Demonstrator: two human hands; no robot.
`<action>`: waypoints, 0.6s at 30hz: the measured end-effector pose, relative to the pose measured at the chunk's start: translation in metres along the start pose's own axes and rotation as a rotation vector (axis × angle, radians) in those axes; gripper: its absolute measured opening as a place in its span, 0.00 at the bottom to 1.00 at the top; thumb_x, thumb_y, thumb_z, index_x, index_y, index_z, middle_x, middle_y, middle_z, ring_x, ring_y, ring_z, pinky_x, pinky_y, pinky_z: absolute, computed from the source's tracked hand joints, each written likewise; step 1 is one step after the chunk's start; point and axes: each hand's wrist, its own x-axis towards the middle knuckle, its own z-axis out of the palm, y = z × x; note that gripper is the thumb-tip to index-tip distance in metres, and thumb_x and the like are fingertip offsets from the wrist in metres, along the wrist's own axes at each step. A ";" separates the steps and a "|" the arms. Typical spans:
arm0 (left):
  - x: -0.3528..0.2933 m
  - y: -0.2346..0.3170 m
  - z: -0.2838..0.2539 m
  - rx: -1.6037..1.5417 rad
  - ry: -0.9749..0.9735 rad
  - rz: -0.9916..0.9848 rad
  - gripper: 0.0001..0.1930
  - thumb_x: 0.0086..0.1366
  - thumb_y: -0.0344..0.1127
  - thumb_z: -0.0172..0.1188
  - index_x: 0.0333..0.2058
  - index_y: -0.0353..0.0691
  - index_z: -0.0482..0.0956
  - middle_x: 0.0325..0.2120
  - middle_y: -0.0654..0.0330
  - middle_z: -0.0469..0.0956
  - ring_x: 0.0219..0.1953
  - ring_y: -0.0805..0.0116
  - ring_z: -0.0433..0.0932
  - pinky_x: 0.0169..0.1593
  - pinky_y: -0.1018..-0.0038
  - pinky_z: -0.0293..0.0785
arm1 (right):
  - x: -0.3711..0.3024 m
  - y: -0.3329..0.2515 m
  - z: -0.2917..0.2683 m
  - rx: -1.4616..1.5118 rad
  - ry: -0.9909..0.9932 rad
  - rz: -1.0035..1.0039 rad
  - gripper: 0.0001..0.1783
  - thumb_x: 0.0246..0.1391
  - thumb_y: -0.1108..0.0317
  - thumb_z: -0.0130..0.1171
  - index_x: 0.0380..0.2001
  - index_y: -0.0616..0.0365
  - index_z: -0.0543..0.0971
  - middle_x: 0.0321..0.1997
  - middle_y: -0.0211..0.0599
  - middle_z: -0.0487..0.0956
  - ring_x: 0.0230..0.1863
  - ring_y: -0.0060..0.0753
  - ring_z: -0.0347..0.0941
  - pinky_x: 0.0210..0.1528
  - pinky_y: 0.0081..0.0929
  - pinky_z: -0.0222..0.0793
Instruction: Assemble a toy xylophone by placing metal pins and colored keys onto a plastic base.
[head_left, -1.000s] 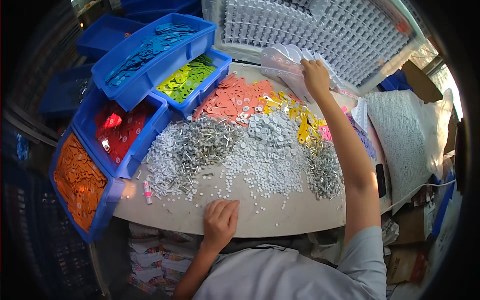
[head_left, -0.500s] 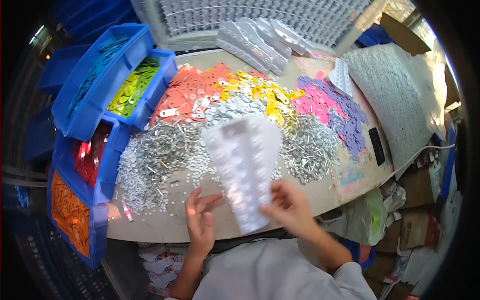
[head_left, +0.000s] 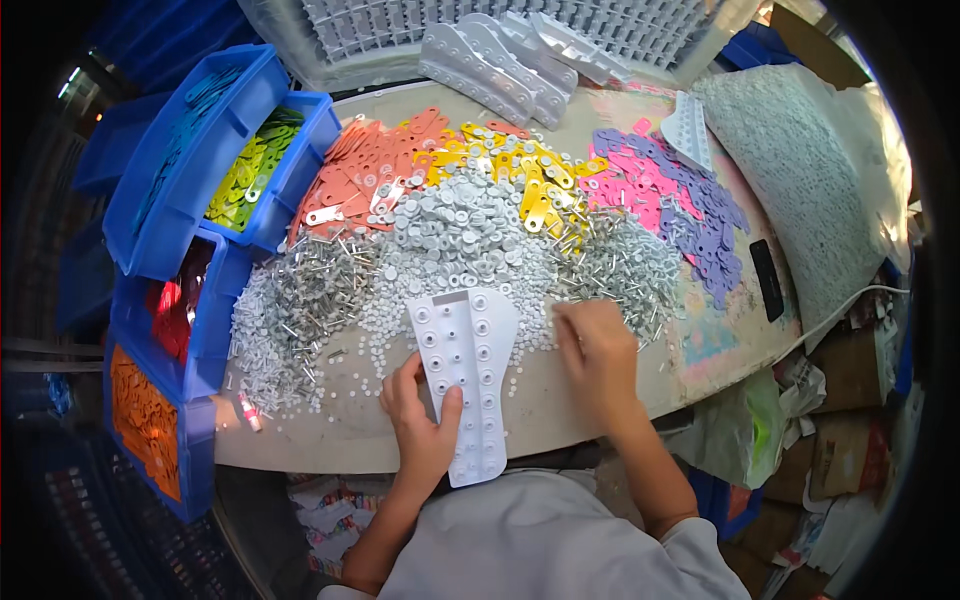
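A white plastic jig (head_left: 468, 400), wide at the far end and narrower toward me, carries two rows of round sockets. My left hand (head_left: 425, 425) grips its left edge, thumb on top, and the near end reaches past the table's edge. To the right of the jig, my right hand (head_left: 600, 360) is curled near the silver pins (head_left: 615, 275), its fingers bent together. Whatever may be between those fingertips is too small to make out. Just beyond the jig lies a heap of pale round caps (head_left: 460, 225), with smaller white beads (head_left: 385, 320) scattered around it.
Coral (head_left: 370, 170), yellow (head_left: 540, 185), pink (head_left: 635, 190) and purple tabs (head_left: 715, 235) lie in piles farther back. Blue bins (head_left: 215, 335) of coloured tabs line the left. More white jigs (head_left: 490, 75) rest at the back; a black phone (head_left: 767, 280) lies at right.
The jig has come down and nearer to me, from my right hand into my left. My right hand has let go and moved away, up and right, toward the pins.
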 end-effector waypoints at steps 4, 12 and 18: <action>0.011 0.005 0.006 0.113 0.007 0.082 0.35 0.63 0.33 0.66 0.66 0.33 0.64 0.54 0.47 0.72 0.58 0.47 0.67 0.66 0.51 0.54 | 0.024 0.010 0.008 -0.121 -0.072 -0.001 0.07 0.55 0.77 0.65 0.38 0.62 0.82 0.37 0.43 0.80 0.43 0.50 0.76 0.45 0.41 0.72; 0.029 0.005 -0.026 0.209 0.114 0.190 0.27 0.65 0.40 0.67 0.61 0.39 0.74 0.49 0.52 0.76 0.54 0.52 0.72 0.61 0.55 0.61 | 0.025 0.022 0.020 -0.244 -0.139 0.030 0.05 0.56 0.76 0.64 0.33 0.61 0.77 0.33 0.41 0.75 0.39 0.48 0.71 0.45 0.42 0.66; 0.063 -0.014 -0.098 0.589 0.251 0.295 0.05 0.63 0.28 0.67 0.38 0.40 0.84 0.36 0.58 0.79 0.45 0.56 0.76 0.52 0.60 0.66 | 0.024 0.022 0.023 -0.318 -0.141 0.002 0.05 0.58 0.77 0.61 0.36 0.61 0.75 0.37 0.46 0.74 0.43 0.52 0.70 0.48 0.46 0.67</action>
